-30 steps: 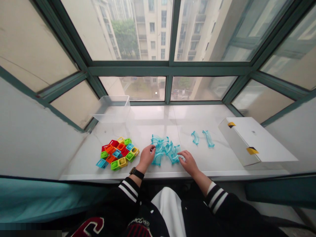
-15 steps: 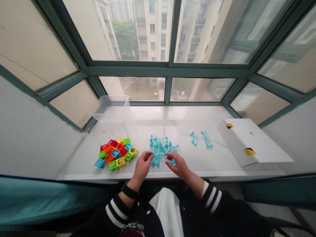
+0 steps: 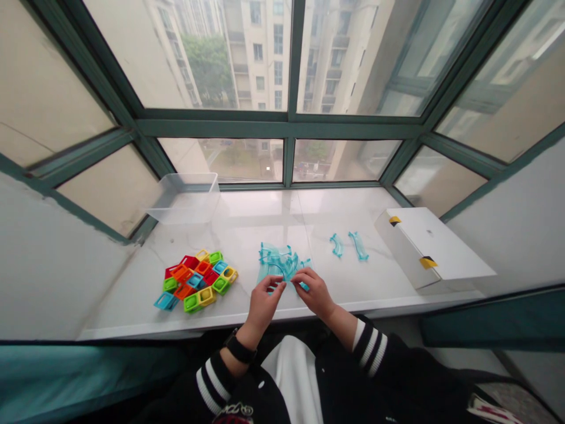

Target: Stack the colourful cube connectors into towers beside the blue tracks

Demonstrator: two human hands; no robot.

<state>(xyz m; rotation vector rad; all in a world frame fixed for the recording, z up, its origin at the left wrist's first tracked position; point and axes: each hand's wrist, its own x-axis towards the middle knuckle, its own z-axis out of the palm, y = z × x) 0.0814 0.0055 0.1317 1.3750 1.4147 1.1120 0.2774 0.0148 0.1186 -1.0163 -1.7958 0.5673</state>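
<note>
A pile of see-through blue curved track pieces (image 3: 278,259) lies on the white sill in front of me. Over the pile's near edge, my left hand (image 3: 265,301) is closed, thumb and fingers pinched together. My right hand (image 3: 314,293) faces it, fingertips also pinched and almost meeting the left ones. Blue shows around the right fingers, but whether a piece is in the pinch or lies behind it is unclear. To the right, a short curved track piece (image 3: 336,245) and a longer curved track piece (image 3: 358,246) lie apart from the pile.
Colourful square blocks (image 3: 203,280) are heaped on the left. A clear plastic box (image 3: 185,200) stands behind them by the window. On the right sits a white box (image 3: 435,244) with yellow-black tape. The white sill (image 3: 247,221) ends at a front edge before my body.
My hands have drawn closer together and slightly nearer to me, and the right fingers have closed to a pinch. The whole view has shifted and turned a little.
</note>
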